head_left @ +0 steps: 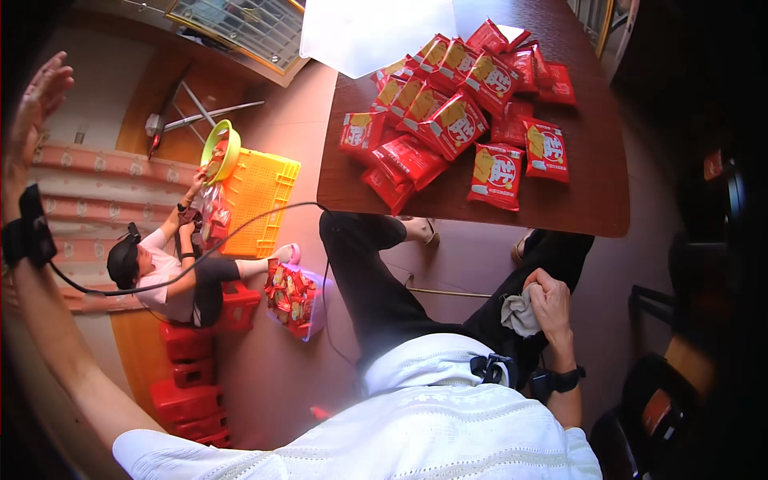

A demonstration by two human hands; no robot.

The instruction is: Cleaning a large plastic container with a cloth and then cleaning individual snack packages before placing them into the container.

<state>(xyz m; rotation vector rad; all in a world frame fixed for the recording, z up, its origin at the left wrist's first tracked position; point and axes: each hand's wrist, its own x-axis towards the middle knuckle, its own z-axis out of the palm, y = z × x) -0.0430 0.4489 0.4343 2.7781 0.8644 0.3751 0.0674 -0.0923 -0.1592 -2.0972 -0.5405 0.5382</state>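
Note:
My left hand (38, 104) is raised far out to the left, its fingers stretched out and nothing in them. Over my right thigh, my right hand (552, 304) is closed on a crumpled whitish cloth (520, 315). In front of me, red snack packets (454, 126) lie in a loose, overlapping pile on the dark brown table (376, 204). Two packets, one (495, 176) near the front edge and one (547, 150) to its right, lie face up. Neither hand touches the packets.
A white sheet or board (376, 32) lies at the table's far left. On the left, a seated person (164, 268) handles packets by a green basin (232, 156) and yellow crate (264, 200). A tub of packets (294, 300) and red stools (186, 392) stand nearby. A black cable (240, 226) runs from my left wrist.

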